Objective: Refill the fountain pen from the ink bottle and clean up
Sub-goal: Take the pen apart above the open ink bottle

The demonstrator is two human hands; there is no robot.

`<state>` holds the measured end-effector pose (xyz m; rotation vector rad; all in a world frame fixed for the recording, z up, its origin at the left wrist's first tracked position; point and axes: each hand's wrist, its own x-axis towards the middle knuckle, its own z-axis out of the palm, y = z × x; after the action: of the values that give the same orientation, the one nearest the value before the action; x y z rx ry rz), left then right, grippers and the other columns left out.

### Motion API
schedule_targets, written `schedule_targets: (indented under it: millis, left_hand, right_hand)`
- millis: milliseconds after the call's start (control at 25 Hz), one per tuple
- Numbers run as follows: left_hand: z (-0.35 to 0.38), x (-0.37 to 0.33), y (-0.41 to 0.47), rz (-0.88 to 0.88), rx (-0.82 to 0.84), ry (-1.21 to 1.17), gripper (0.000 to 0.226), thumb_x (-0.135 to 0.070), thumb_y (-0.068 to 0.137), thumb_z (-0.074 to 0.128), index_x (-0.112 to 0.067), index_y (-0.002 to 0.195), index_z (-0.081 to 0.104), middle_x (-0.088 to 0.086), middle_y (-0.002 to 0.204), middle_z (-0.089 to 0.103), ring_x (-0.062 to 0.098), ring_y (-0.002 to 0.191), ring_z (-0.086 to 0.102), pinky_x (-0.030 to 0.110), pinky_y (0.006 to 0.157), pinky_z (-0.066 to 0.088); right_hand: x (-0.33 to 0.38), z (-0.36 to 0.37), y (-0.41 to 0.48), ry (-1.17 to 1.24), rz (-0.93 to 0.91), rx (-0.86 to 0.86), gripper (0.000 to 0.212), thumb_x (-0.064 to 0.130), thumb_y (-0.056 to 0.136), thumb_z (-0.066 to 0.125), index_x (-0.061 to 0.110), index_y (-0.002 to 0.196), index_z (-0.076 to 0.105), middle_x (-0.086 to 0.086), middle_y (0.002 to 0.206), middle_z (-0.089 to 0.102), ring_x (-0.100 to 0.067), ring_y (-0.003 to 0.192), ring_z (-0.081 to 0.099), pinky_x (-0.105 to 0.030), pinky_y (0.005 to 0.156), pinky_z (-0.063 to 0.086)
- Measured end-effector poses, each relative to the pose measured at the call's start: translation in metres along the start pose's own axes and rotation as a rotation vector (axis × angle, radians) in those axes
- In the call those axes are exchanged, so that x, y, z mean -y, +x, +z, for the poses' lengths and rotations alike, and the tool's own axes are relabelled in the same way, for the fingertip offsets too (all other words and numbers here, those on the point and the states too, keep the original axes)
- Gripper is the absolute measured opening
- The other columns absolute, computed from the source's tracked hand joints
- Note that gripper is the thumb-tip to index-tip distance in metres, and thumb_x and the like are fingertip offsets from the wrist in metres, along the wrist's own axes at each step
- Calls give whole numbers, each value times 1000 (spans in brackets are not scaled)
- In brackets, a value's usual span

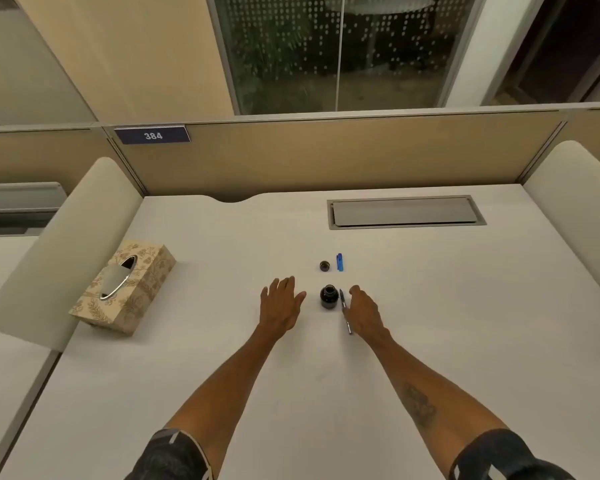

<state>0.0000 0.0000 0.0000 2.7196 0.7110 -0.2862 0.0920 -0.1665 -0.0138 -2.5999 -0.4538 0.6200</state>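
The open ink bottle [328, 296], likely glass and spill-prone, stands on the bench [465, 306] between spread left hand [280, 303] and right hand [363, 311] touching the slim pen [345, 311]; grip its sides.

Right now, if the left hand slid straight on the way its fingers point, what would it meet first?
Probably nothing soon: the left hand points up and slightly right, passing left of the ink bottle and likely left of the small cap; depth is unclear.
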Motion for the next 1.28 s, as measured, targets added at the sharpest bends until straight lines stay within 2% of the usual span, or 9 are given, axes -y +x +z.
schedule_targets:
  millis: [160,320,440,560,680,800,920,1040,1280]
  left_hand:
    - [-5,4,2,-57,-34,-10,49,-42,104,33,-14,144,42,7,142,53,28,133,45,41,107,37]
    - [-4,4,2,-115,-23,-122,47,-41,104,34,-20,144,46,2,142,55,26,132,45,41,108,35]
    - [-10,-3,7,-121,-108,-239,43,-40,103,38,-22,140,51,-2,136,60,25,129,47,39,106,35]
    - [-24,-14,15,-109,-203,-481,38,-36,102,45,-19,132,60,0,129,65,24,122,55,36,105,40]
    - [-39,-28,24,-63,-189,-753,32,-30,99,53,-13,120,69,2,121,71,19,114,63,28,100,44]
    - [-50,-41,30,-28,-101,-1022,32,-32,97,55,-10,111,73,4,108,76,19,102,67,35,98,51]
    - [-53,-46,35,13,4,-1235,35,-32,100,53,-4,106,73,12,104,75,18,93,69,27,89,56]
    - [-54,-44,38,5,91,-1357,31,-24,101,52,-1,113,69,15,109,72,21,95,70,23,86,58]
    - [-54,-37,41,-60,168,-1391,28,-24,100,52,-6,113,71,9,99,72,16,81,69,23,73,56]
  right_hand:
    - [-2,8,-3,-63,-8,9,31,1,93,50,1,124,45,-19,124,57,-34,114,56,-38,93,45]
    - [-1,2,2,-23,60,-9,25,6,92,53,-2,116,56,-17,118,61,-34,110,59,-36,88,45]
    - [5,-13,10,69,107,-56,17,8,89,57,-1,97,67,-13,97,65,-32,98,62,-32,78,45]
    - [13,-30,19,244,143,-130,11,3,84,57,2,78,66,-15,84,65,-31,79,60,-35,69,46]
    - [24,-44,24,601,150,-130,13,-1,80,61,0,87,72,-20,88,73,-33,83,71,-41,78,57]
    - [37,-56,23,897,69,42,12,0,80,70,-1,92,72,-23,96,74,-28,81,73,-35,76,61]
    - [45,-59,22,921,-55,180,15,6,83,71,2,97,74,-19,98,75,-26,86,75,-28,72,59]
    - [49,-58,20,929,-119,222,17,7,86,67,5,101,74,-16,100,75,-26,90,75,-26,72,59]
    - [55,-54,19,1023,-45,331,27,25,101,51,6,108,69,-15,101,75,-30,93,73,-35,79,60]
